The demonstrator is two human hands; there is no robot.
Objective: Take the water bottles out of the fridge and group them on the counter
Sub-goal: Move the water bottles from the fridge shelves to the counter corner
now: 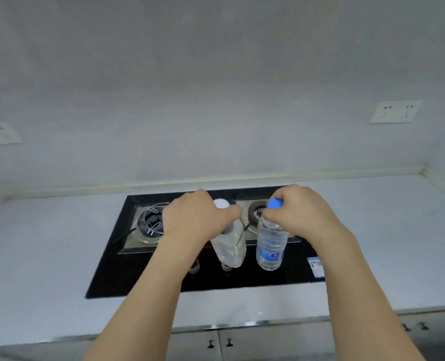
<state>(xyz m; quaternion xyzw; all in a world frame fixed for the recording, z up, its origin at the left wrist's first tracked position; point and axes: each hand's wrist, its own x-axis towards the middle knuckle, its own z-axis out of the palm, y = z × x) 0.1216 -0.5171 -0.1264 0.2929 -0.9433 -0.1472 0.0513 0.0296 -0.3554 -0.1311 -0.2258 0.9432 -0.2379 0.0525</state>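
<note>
Head view, looking down at a pale counter (47, 256) with a black glass stove (138, 277) set into it.

Far left: a wall plate (0, 132) is seen on the grey wall, blurred. Below it, the left burner (151, 221) of the stove is visible, with a metal ring and wire supports.

Left of centre: the left hand (190, 217) is curled around the neck of a clear bottle with a white cap (229, 246). The cap is seen just past the knuckles; the thumb is laid across the bottle's shoulder. The bottle is tilted, base toward the near side. Whether its base touches the stove glass cannot be told, since the lower edge is blurred against the dark surface. Two knobs (194, 267) are seen near its base.

Right of centre: a clear bottle with a blue cap (271, 243) and blue label is held close beside the first, roughly upright. The right hand (302, 214) is closed around its neck just below the cap. The right burner (255, 212) is partly hidden behind the two bottles.

Right: a small sticker (315, 265) is noted on the stove's near right corner. A double socket (396, 112) is mounted on the far wall.

Near edge: cupboard doors with dark handles (220, 343) are seen below the counter.
</note>
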